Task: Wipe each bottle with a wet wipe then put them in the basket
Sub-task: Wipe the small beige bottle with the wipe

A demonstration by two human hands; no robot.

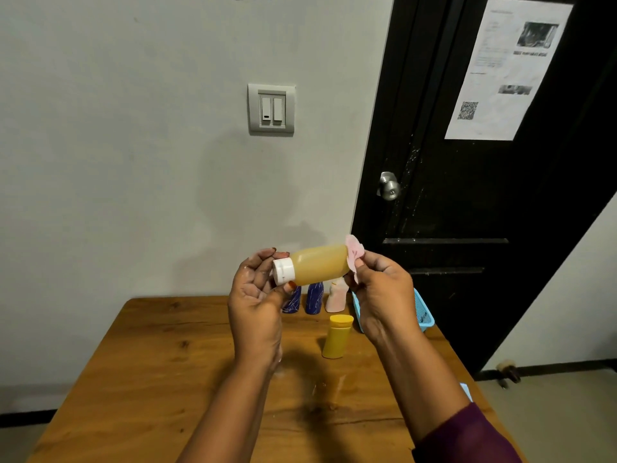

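A clear bottle of amber liquid with a white cap lies sideways in the air above the table. My left hand pinches its cap end between thumb and fingers. My right hand holds a pink wet wipe against the bottle's base. On the wooden table stand two dark blue bottles, a pale pink bottle and a yellow bottle. The light blue basket sits at the table's right edge, mostly hidden behind my right hand.
A grey wall with a light switch stands behind the table. A black door with a metal knob and a taped paper sheet is at the right. A blue object peeks out by my right forearm.
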